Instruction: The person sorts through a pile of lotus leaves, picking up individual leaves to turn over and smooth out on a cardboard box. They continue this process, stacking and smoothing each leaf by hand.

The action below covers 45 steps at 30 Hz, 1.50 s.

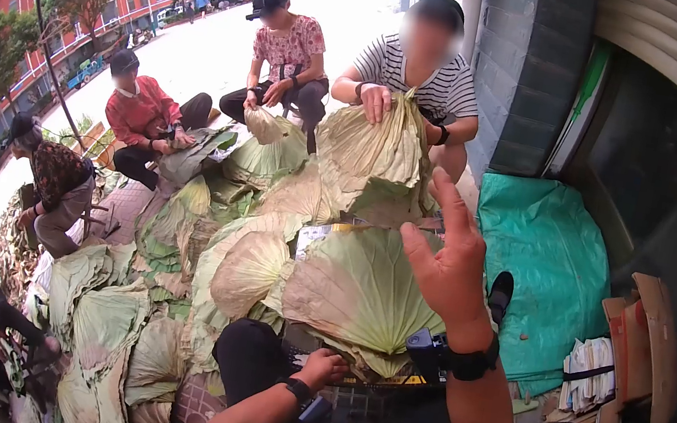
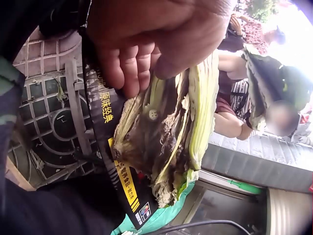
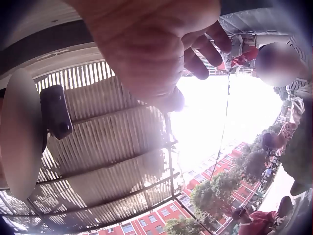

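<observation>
My right hand is raised in the air above the right side of the large dried leaf, fingers apart and holding nothing. In the right wrist view the same hand shows its palm, with its fingers loosely bent. Low at the leaf's near edge lies my left hand. The left wrist view shows this hand with loosely bent fingers at the thick, folded stem ends of stacked leaves, beside a black printed box edge. Whether its fingertips press on the stems is partly hidden.
Across from me, a person in a striped shirt holds up a large leaf. Several other people sit at the left around spread leaves. A green tarp, folded cardboard and bundled paper lie at the right.
</observation>
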Motion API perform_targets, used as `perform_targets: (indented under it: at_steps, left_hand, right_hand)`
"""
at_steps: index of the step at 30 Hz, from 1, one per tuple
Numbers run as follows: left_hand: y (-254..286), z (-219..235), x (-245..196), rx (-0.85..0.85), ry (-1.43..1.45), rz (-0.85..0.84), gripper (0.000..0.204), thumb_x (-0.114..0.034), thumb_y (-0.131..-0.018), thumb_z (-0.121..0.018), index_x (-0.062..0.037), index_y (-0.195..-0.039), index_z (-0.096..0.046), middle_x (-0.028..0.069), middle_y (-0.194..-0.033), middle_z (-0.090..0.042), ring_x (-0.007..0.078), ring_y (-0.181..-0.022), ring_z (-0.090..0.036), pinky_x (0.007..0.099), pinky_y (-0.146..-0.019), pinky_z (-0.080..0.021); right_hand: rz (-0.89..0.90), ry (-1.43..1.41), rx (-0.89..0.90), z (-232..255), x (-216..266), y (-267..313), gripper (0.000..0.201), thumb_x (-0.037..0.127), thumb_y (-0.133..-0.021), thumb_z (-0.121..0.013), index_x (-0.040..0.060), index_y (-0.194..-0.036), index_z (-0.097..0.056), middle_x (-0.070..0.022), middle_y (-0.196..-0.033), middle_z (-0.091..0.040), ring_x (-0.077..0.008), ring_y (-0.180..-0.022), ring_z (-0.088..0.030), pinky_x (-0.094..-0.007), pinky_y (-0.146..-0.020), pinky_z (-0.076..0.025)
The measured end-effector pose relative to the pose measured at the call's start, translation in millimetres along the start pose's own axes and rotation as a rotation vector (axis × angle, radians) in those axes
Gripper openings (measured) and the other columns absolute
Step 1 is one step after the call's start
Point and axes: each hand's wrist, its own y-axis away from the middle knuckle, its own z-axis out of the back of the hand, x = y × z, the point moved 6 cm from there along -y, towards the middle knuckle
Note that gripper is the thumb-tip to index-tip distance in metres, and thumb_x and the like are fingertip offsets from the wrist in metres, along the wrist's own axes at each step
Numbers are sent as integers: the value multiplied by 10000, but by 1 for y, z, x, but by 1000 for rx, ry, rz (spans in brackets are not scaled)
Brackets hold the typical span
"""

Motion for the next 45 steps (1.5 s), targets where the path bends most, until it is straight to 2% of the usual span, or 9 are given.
perform_targets:
  at_steps: [6,8,11,24,25,30,38,40,45]
  left_hand:
    - [9,-3,-6,-44,-87,-10,99,-64,-846,-499,-17,-929,-473,108,-875,-563,226,-760,-601,293,-606,-490]
    - [3,2,-3,-45,-85,-1,102,-62,-844,-504,-17,-929,-470,110,-870,-563,223,-762,-603,294,-598,-491]
    - [0,3,-3,-44,-104,-7,120,-57,-847,-493,-6,-953,-468,110,-859,-570,207,-739,-602,283,-565,-475]
    - [4,0,1,82,47,-94,155,-44,-845,-493,21,-984,-472,88,-835,-573,172,-723,-599,246,-549,-461]
    - [-6,5,4,54,-88,-29,131,-52,-896,-369,10,-993,-432,152,-936,-552,293,-873,-576,341,-693,-494]
    - [-3,-4,-5,37,-294,45,76,-71,-881,-390,-12,-907,-430,107,-860,-522,210,-753,-527,293,-604,-435]
    - [-45,19,18,490,288,49,138,-140,-835,-435,-17,-863,-491,120,-892,-520,205,-779,-504,310,-657,-429]
    - [-8,-2,3,-273,77,85,140,-119,-869,-416,-9,-904,-494,119,-891,-535,212,-754,-517,311,-659,-444]
    - [-6,-12,3,-162,239,180,71,-69,-850,-433,-60,-782,-447,50,-676,-429,165,-550,-408,279,-506,-354]
  right_hand:
    - [-400,584,341,-60,-117,157,646,305,-709,-648,92,-1271,-412,-179,-1275,-412,-375,-1186,-358,-470,-987,-274]
    - [-628,579,783,-82,-146,235,664,402,-723,-613,135,-1291,-400,-169,-1355,-325,-381,-1264,-251,-497,-1032,-183]
    - [-656,594,779,-84,-153,288,674,445,-738,-579,157,-1313,-377,-156,-1406,-251,-371,-1308,-171,-486,-1057,-131]
    - [-749,572,895,-84,-154,289,685,468,-777,-529,177,-1356,-307,-146,-1433,-201,-372,-1322,-134,-489,-1060,-121]
    - [-766,569,910,-85,-154,286,685,468,-777,-529,179,-1357,-307,-145,-1435,-199,-371,-1323,-132,-488,-1061,-117]
    - [-804,551,900,-83,-153,280,683,454,-768,-541,182,-1353,-316,-135,-1437,-200,-359,-1327,-123,-483,-1064,-97]
    - [-812,523,878,-84,-154,277,671,441,-770,-539,176,-1348,-321,-130,-1435,-202,-355,-1326,-130,-488,-1061,-102]
    - [-780,560,895,-84,-154,283,682,466,-777,-530,178,-1353,-307,-144,-1434,-197,-371,-1320,-147,-497,-1057,-123]
    - [-777,576,923,-83,-154,278,687,473,-777,-522,179,-1357,-300,-144,-1439,-188,-370,-1321,-142,-500,-1055,-128]
